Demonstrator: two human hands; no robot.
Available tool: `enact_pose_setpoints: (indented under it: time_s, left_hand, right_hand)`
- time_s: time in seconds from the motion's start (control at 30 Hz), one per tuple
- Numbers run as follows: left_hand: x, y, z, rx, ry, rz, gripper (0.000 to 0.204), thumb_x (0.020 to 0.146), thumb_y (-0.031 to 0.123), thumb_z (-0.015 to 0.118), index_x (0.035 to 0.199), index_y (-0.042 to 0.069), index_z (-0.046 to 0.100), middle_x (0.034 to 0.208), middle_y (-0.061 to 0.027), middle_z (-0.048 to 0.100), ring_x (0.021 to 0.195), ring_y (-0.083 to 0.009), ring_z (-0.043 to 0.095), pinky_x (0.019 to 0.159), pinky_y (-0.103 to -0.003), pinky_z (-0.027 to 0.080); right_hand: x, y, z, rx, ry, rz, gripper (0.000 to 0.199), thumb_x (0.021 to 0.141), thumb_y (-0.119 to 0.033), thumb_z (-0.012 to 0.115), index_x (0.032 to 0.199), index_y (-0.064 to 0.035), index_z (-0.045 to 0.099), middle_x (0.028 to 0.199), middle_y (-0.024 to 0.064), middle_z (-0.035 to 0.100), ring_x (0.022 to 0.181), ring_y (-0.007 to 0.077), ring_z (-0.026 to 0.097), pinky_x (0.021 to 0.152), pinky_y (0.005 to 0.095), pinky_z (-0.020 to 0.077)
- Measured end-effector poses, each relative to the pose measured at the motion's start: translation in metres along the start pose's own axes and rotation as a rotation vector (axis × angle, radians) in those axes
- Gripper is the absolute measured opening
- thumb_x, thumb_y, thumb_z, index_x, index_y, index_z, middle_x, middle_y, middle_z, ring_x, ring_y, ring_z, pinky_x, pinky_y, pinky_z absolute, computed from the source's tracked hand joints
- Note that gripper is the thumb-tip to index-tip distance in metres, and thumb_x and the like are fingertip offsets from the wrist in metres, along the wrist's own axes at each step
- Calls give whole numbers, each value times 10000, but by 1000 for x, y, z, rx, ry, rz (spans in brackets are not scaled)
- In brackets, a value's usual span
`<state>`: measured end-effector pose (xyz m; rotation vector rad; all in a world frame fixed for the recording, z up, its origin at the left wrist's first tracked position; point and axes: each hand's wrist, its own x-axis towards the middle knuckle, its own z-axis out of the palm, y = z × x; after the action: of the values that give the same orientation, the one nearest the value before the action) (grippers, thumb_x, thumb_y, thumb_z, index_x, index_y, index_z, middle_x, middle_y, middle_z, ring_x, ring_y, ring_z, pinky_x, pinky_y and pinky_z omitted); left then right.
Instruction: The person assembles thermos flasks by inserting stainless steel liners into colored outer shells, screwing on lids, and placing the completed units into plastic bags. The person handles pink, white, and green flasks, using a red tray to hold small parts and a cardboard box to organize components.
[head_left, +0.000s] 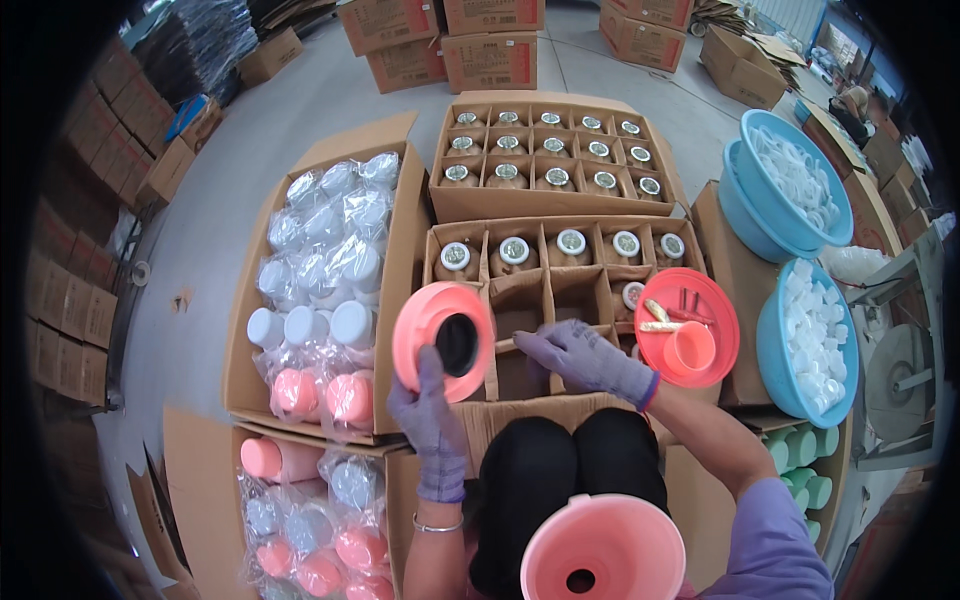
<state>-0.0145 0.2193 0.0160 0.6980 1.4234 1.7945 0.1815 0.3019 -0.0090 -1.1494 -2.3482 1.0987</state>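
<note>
My left hand [432, 425], in a grey-purple glove, grips a pink round wide-rimmed vessel [407, 345] with a dark round opening. My right hand [590, 358], gloved alike, is closed over the near part of a divided carton [455, 222]; a thin pale strip shows at its fingertips, and what it holds I cannot make out. Jars with white-rimmed lids [514, 251] stand in the carton's far compartments. A pink plate [722, 345] beside my right hand bears a pink cup [690, 348], pale root-like pieces [656, 318] and dark red sticks. A pink funnel [620, 535] sits at my lap.
Behind stands another carton of lidded jars [553, 179]. At left, open cartons hold bagged white bottles [325, 255] and pink bottles [275, 458]. Blue basins at right hold clear rings [795, 175] and white caps [812, 340]. Green-capped bottles [803, 447] lie below; stacked boxes [490, 62] stand beyond.
</note>
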Motion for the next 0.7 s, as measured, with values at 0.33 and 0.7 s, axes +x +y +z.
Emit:
enact_pose_setpoints:
  time_s: [0.33,0.7]
  left_hand:
    - [18,-65,-25,44,-14,33,395,1021,260,554,1283,-36,549,1163,-92,635,1053,-158,611,875,-291,511]
    - [48,-105,3,-1006,-654,-638,657,1007,482,498,1478,53,341,1425,-151,480,1322,-316,481,1147,-508,368]
  right_hand:
    - [189,178,35,-568,296,187,596,776,-314,768,1327,-236,554,1203,144,571,1131,352,576,961,485,464]
    - [84,5,-52,-489,623,-339,528,693,-310,816,1171,-183,630,1047,111,550,1044,320,539,936,459,451]
